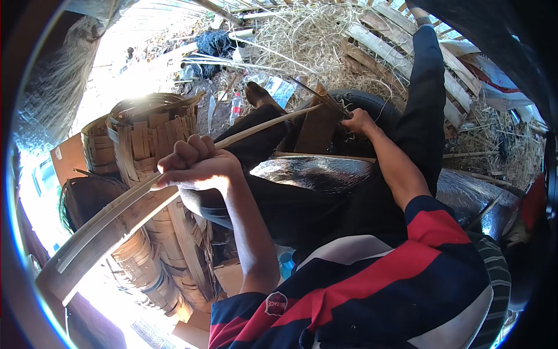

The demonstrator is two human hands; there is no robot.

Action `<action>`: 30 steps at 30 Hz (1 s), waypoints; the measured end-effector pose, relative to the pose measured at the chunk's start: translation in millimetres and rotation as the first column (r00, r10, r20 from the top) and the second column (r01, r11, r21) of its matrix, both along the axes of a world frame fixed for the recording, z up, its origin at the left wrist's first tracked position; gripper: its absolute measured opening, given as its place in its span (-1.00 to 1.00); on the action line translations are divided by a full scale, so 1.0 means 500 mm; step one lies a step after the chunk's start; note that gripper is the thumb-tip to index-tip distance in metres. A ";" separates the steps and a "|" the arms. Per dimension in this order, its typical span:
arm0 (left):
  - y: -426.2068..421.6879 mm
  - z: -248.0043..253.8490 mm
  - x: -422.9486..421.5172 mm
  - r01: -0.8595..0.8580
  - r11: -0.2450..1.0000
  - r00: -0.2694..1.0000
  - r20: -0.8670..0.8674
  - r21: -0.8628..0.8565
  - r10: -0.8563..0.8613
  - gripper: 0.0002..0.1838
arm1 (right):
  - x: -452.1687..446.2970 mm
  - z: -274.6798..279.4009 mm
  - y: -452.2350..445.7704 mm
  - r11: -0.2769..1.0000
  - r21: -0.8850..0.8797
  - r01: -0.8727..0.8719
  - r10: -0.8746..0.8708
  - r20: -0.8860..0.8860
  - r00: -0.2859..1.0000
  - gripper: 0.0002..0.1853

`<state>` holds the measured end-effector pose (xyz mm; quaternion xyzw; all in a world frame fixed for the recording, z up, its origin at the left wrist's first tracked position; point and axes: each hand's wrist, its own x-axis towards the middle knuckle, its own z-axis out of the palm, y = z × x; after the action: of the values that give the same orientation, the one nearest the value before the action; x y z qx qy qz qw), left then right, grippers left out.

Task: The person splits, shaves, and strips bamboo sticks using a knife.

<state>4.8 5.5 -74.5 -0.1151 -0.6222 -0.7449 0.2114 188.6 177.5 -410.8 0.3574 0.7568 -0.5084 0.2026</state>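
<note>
1 long bamboo strip (125, 224) across lap, left hand (196, 166) gripping it mid-length, right hand (360, 121) closed by wooden block (315, 132), its hold unclear; probably light, springy, sharp-edged, best held by the flats.

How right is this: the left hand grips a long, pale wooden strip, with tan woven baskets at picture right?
Wrong side: the head view shows the tan woven baskets at picture left. The left hand does grip the pale strip.
</note>
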 end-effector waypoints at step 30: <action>-0.010 -0.006 0.004 -0.012 1.000 1.000 -0.009 -0.018 0.011 -0.40 | -0.050 0.027 -0.036 0.967 0.027 -0.254 0.253 -0.230 0.940 -0.47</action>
<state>6.5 0.3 -77.3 -0.1166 -0.6288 -0.7375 0.2173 163.3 159.5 -397.1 0.1952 0.8143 -0.5171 0.1773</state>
